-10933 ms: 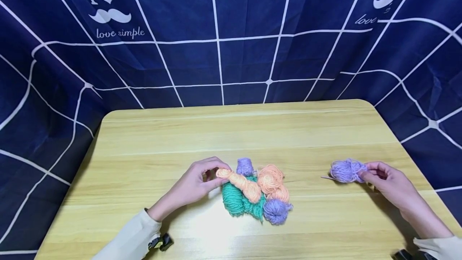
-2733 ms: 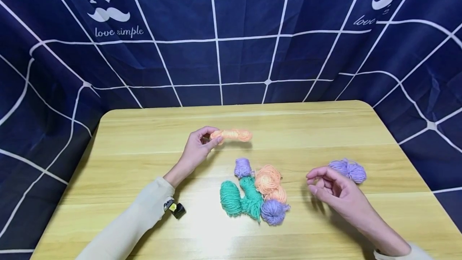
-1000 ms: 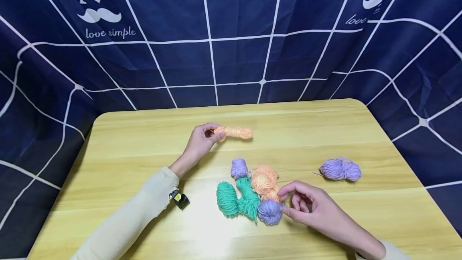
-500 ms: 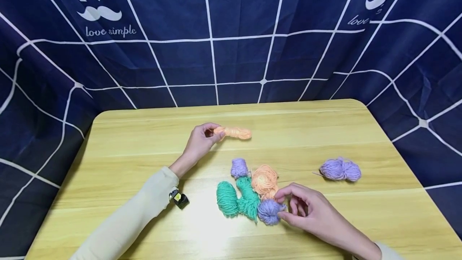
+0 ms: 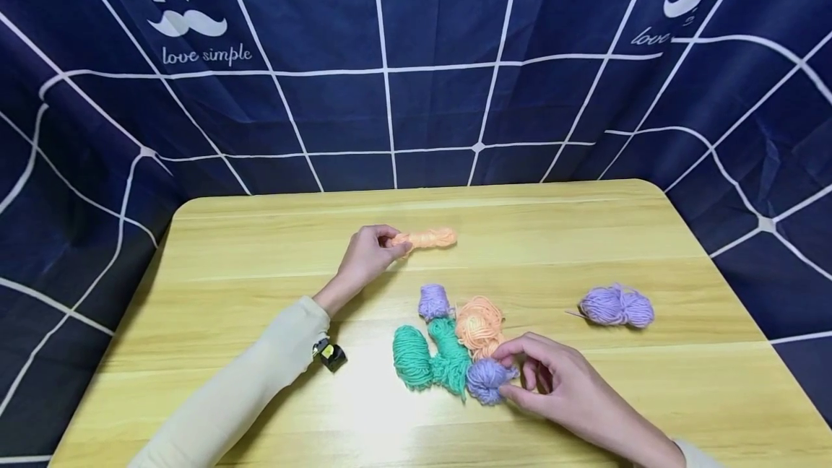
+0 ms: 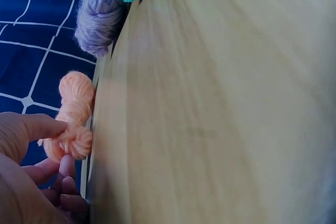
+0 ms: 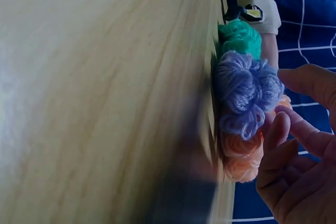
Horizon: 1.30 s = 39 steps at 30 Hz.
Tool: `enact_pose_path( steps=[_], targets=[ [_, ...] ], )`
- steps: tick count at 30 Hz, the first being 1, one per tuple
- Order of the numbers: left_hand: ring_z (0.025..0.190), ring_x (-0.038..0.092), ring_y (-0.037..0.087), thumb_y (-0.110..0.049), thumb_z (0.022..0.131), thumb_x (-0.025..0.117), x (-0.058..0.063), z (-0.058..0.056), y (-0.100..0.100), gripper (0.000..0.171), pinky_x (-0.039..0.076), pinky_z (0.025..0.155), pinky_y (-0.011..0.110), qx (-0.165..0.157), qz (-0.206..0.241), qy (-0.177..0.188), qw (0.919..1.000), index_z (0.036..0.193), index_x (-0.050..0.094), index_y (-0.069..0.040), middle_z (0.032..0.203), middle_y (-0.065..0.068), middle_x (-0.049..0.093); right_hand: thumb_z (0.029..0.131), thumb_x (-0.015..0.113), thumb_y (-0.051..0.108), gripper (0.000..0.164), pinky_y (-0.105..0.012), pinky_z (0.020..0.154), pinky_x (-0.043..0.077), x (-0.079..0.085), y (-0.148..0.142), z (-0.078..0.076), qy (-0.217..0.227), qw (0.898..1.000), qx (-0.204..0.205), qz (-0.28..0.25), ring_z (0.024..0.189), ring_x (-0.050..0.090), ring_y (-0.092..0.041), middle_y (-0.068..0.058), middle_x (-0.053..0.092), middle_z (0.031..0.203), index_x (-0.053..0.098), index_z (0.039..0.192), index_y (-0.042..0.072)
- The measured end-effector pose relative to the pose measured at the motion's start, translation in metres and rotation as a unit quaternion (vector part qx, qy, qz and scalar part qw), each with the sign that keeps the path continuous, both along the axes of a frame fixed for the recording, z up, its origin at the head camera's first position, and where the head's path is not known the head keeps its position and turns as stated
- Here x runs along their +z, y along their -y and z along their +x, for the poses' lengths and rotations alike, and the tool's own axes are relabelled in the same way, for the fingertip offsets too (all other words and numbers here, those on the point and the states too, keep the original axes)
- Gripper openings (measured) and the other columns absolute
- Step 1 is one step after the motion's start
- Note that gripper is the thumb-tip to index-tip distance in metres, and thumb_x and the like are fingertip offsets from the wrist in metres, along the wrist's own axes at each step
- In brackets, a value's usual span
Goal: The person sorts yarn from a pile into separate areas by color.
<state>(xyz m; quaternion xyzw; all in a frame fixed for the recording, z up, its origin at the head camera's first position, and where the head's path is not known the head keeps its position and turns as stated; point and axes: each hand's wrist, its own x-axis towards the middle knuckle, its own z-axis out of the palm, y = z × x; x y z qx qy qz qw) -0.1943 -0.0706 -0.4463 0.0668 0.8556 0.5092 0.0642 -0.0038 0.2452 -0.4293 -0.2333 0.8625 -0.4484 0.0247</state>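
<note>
My left hand (image 5: 369, 255) pinches one end of a peach yarn skein (image 5: 434, 238) toward the back of the table. In the left wrist view the thumb and fingers close around the tied lower end of that skein (image 6: 75, 109). My right hand (image 5: 564, 385) has its thumb and index finger on a fluffy purple yarn ball (image 5: 484, 381) at the front of the pile. From the right wrist, this ball (image 7: 239, 85) shows loose loops, with the thumb tip at its upper side. The ball touches a green skein (image 5: 450, 361) and overlaps peach yarn (image 5: 479, 322) behind it.
A second green skein (image 5: 412, 357) lies at the pile's left, and a small purple roll (image 5: 433, 302) at its back. Apart on the right rests another purple skein (image 5: 616, 306) with a loose end. A blue curtain (image 5: 442, 114) hangs behind the wooden table (image 5: 292, 237).
My left hand has carried the peach skein from the pile to the back. My right hand let go of the purple skein at right, moved left and took hold of the purple ball.
</note>
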Motion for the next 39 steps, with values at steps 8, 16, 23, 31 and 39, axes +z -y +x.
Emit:
enact_pose_path(
  steps=[8, 16, 23, 31, 39],
  targets=[
    [0.075, 0.057, 0.017, -0.02, 0.097, 0.085, -0.0023, -0.0029, -0.0013, 0.025, 0.046, 0.066, 0.028, 0.015, 0.0, 0.003, 0.9999, 0.112, 0.079, 0.0, 0.088, 0.006, 0.069, 0.09, 0.093, 0.018, 0.037, -0.022, 0.055, 0.046, -0.003, 0.0015, 0.0005, 0.003, 1.0, -0.011, 0.014, 0.066, 0.056, -0.006, 0.016, 0.064, 0.088, 0.074, 0.119, 0.031],
    [0.076, 0.057, 0.017, -0.018, 0.097, 0.084, 0.0002, -0.0045, -0.004, 0.024, 0.046, 0.066, 0.027, 0.014, 0.007, 0.009, 0.9998, 0.112, 0.078, 0.001, 0.089, 0.006, 0.069, 0.091, 0.091, 0.021, 0.03, -0.023, 0.054, 0.046, -0.0028, -0.0003, 0.0006, 0.03, 0.999, -0.01, 0.034, 0.064, 0.053, 0.0, 0.018, 0.064, 0.086, 0.074, 0.115, 0.029],
    [0.077, 0.057, 0.016, -0.018, 0.098, 0.083, -0.0002, -0.0044, -0.0049, 0.027, 0.047, 0.069, 0.028, 0.01, 0.006, 0.009, 0.9999, 0.115, 0.077, 0.002, 0.089, 0.006, 0.068, 0.093, 0.09, 0.023, 0.027, -0.024, 0.055, 0.047, -0.0025, -0.0012, 0.0016, 0.067, 0.997, -0.014, 0.047, 0.063, 0.053, 0.001, 0.019, 0.069, 0.089, 0.074, 0.115, 0.026],
    [0.078, 0.056, 0.017, -0.018, 0.099, 0.082, -0.0008, -0.003, -0.0029, 0.027, 0.046, 0.07, 0.029, 0.009, 0.007, 0.011, 0.9999, 0.118, 0.076, 0.001, 0.089, 0.005, 0.066, 0.094, 0.089, 0.03, 0.031, -0.025, 0.059, 0.049, 0.0007, 0.0025, 0.0029, 0.084, 0.995, -0.025, 0.051, 0.064, 0.055, -0.001, 0.017, 0.074, 0.097, 0.074, 0.121, 0.026],
    [0.08, 0.056, 0.017, -0.015, 0.098, 0.082, -0.0022, -0.0032, -0.0035, 0.03, 0.046, 0.071, 0.029, 0.013, 0.02, 0.01, 0.9997, 0.122, 0.073, 0.002, 0.09, 0.005, 0.065, 0.094, 0.089, 0.03, 0.036, -0.026, 0.059, 0.051, 0.0006, 0.0019, 0.003, 0.09, 0.994, -0.022, 0.049, 0.066, 0.057, -0.001, 0.015, 0.074, 0.099, 0.074, 0.126, 0.027]
  ],
)
